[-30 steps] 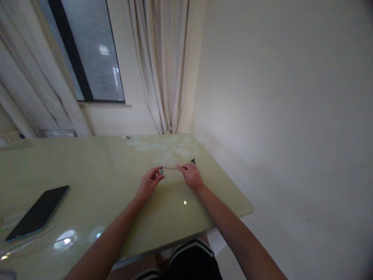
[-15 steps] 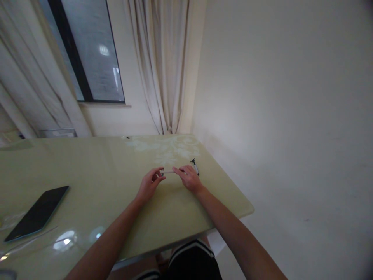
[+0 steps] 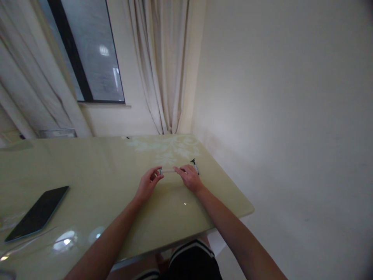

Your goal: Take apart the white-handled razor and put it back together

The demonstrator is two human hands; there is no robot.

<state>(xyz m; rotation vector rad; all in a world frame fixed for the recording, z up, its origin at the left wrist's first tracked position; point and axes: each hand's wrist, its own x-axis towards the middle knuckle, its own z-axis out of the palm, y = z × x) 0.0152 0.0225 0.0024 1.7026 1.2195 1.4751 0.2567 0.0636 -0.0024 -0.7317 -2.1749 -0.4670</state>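
Tablet (image 3: 37,213): one, dark-faced, flat on table (image 3: 110,175), well left of hands.
Left hand (image 3: 148,182): thumb and fingertips pinching small piece (image 3: 160,171) above and below.
Right hand (image 3: 190,178): thumb and fingers pinching thin stick (image 3: 168,171).
Thin stick: pale, level, between hands; its far end meets or nearly meets small piece, contact unclear.
Black-headed tool (image 3: 196,168): lying just beyond right hand.
Curtain (image 3: 163,66): pale, behind table.
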